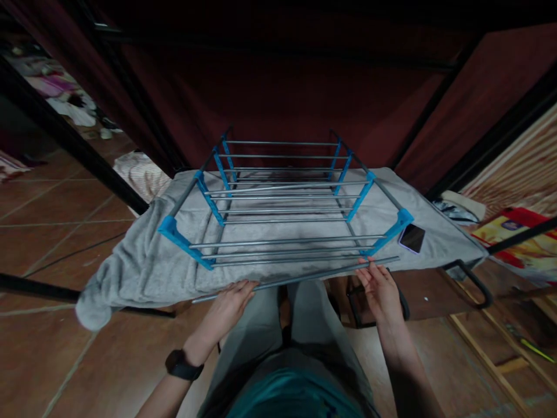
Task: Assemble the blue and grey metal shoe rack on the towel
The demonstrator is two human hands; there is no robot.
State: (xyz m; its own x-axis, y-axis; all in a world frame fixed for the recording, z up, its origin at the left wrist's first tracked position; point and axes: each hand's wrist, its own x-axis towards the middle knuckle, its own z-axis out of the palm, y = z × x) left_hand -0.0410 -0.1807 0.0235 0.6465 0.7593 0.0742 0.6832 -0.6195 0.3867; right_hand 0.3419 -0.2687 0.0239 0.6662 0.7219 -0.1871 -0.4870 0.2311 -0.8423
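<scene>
A thin grey metal rod (304, 277) lies across in front of me, above my knees and along the near edge of the cloth. Toward its left end my left hand (232, 302) is closed around it. Near its right end, my right hand (378, 284) pinches it between thumb and fingers. Just beyond the rod stands a rack (282, 239) of grey metal bars joined by blue plastic brackets (180, 239). The rod's right end sits close to the rack's near right blue bracket (387, 229); I cannot tell whether they touch.
The rack rests on a grey fleecy cloth (148, 249) over a table. A phone (412, 238) lies right of the rack. Dark red panels (282, 98) rise behind. A red and yellow bag (517, 238) is at the right, wooden strips (487, 363) on the floor.
</scene>
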